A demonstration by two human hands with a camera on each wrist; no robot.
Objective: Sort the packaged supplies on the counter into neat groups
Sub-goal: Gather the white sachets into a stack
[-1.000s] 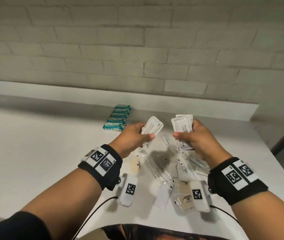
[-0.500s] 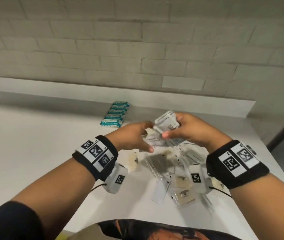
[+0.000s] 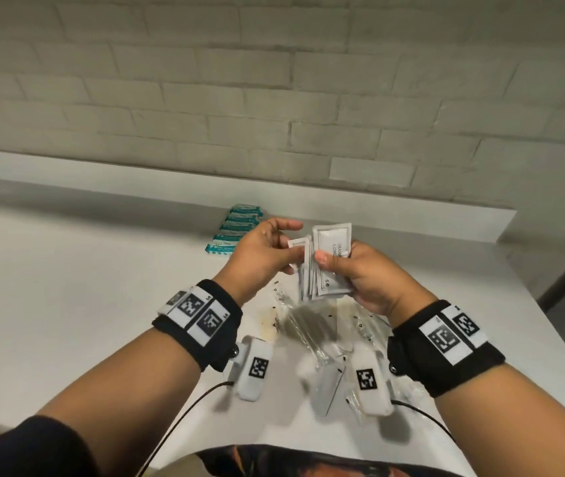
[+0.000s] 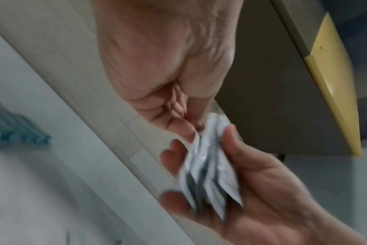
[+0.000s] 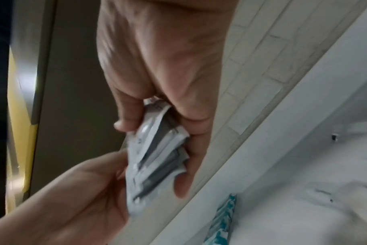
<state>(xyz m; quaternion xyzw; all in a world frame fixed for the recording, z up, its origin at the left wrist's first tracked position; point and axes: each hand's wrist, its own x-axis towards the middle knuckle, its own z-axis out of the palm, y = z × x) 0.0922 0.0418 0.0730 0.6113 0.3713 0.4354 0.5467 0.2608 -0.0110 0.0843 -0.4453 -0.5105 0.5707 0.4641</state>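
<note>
Above the white counter (image 3: 85, 304), my right hand (image 3: 334, 268) grips a fanned stack of white sachets (image 3: 330, 237), thumb on the front, fingers behind. My left hand (image 3: 288, 251) pinches the leftmost sachet (image 3: 297, 243) of that stack by its top edge. In the left wrist view my left fingertips (image 4: 192, 127) nip the top of the white sachets (image 4: 207, 174), which lie in my right hand (image 4: 262, 190). In the right wrist view the white sachets (image 5: 155, 157) sit between thumb and fingers. Teal packets (image 3: 236, 232) lie in a neat row at the back.
Loose clear and white packets (image 3: 312, 328) lie in a heap on the counter below my hands. A low ledge and a brick wall (image 3: 274, 98) stand behind. The counter's right edge (image 3: 549, 342) drops to the floor. The teal packets (image 5: 222, 220) show beside the ledge.
A second ago my hands were apart, each holding white sachets. They came together, and the sachets now form one fanned stack in my right hand with my left pinching its edge.
</note>
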